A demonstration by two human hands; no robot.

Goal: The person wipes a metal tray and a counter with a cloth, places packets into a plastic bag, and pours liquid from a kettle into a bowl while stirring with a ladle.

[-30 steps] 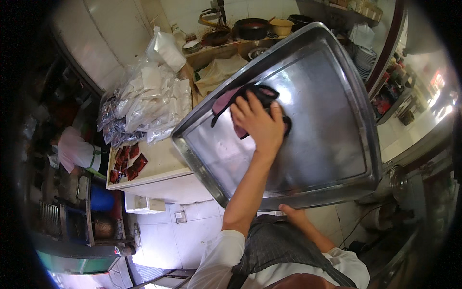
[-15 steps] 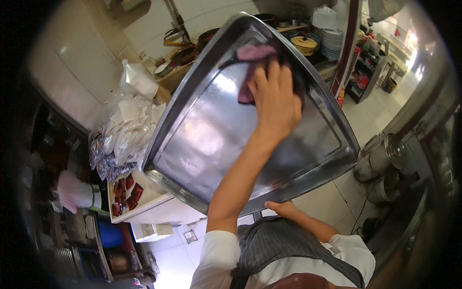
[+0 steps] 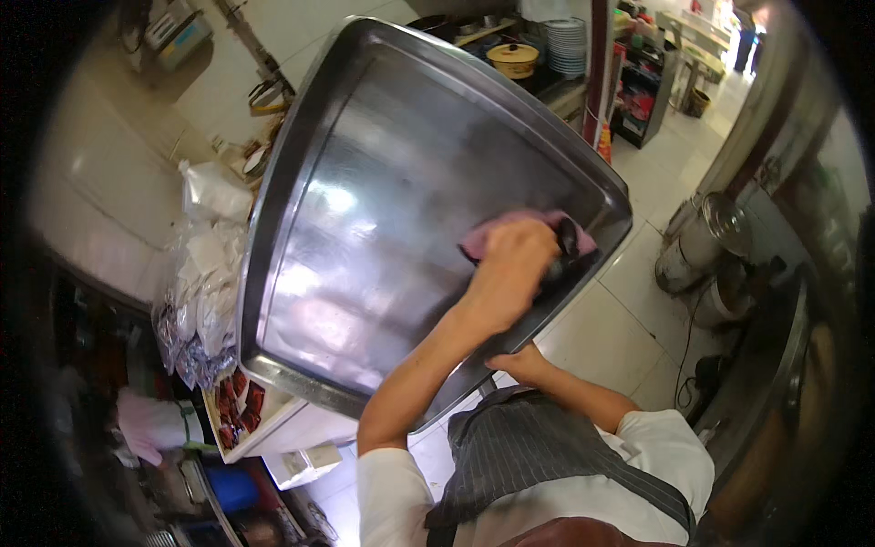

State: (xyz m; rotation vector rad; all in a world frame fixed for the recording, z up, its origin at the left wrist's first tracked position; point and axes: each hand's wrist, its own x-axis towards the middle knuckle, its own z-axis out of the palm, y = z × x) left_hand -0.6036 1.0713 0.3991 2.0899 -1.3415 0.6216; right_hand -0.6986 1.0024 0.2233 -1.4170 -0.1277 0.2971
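A large, deep-rimmed metal tray [image 3: 392, 182] fills the middle of the view, its inside shiny with wet-looking reflections. My left hand [image 3: 515, 269] is pressed down on a pinkish-purple cloth [image 3: 488, 235] with dark parts, inside the tray by its right corner. The fingers are bunched over the cloth and slightly blurred. At the tray's near right edge, my right hand [image 3: 521, 363] grips the rim, thumb on top; its other fingers are hidden beneath. What supports the tray from below cannot be made out.
Left of the tray, a white counter [image 3: 273, 427] bears clear plastic bags [image 3: 205, 283] and red packets [image 3: 239, 401]. Behind stand a yellow lidded pot [image 3: 512, 60] and stacked plates [image 3: 566, 46]. Metal pots [image 3: 720, 228] and a cable [image 3: 688, 365] are at the right.
My left hand has moved the cloth from the far part of the tray toward its near right corner. My right hand stays on the rim. The whole view has shifted somewhat.
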